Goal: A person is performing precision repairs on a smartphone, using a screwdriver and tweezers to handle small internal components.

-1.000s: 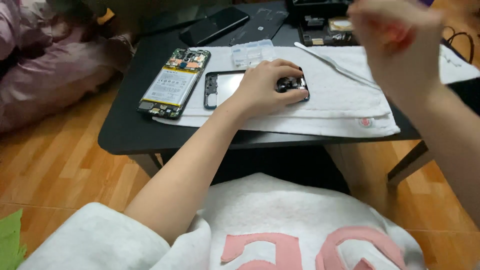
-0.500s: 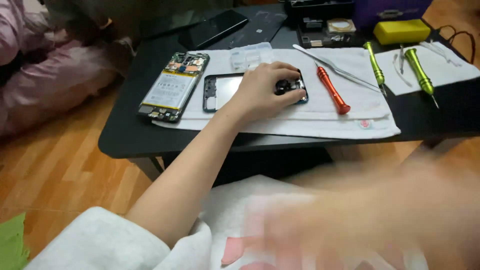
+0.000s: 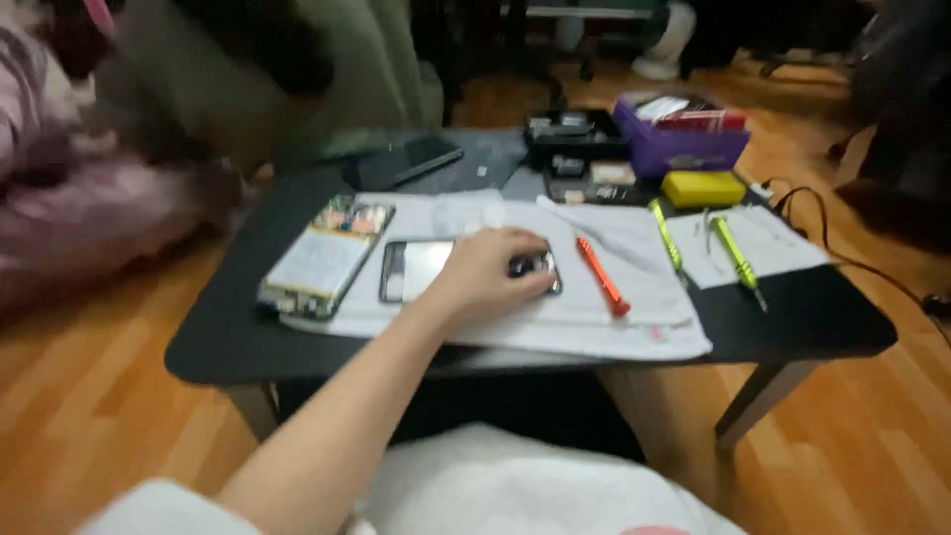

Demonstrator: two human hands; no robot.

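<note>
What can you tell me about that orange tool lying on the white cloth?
The orange screwdriver is slim, with a bright orange handle that looks like plastic; the picture is too blurred to make out its tip. It lies flat and untouched on the white cloth, slanting from upper left to lower right. It sits just right of the left hand, which rests on a phone frame, and left of two green screwdrivers.

Orange screwdriver [image 3: 601,276], two green screwdrivers [image 3: 734,251], yellow case [image 3: 703,187], black table [image 3: 812,317].
</note>
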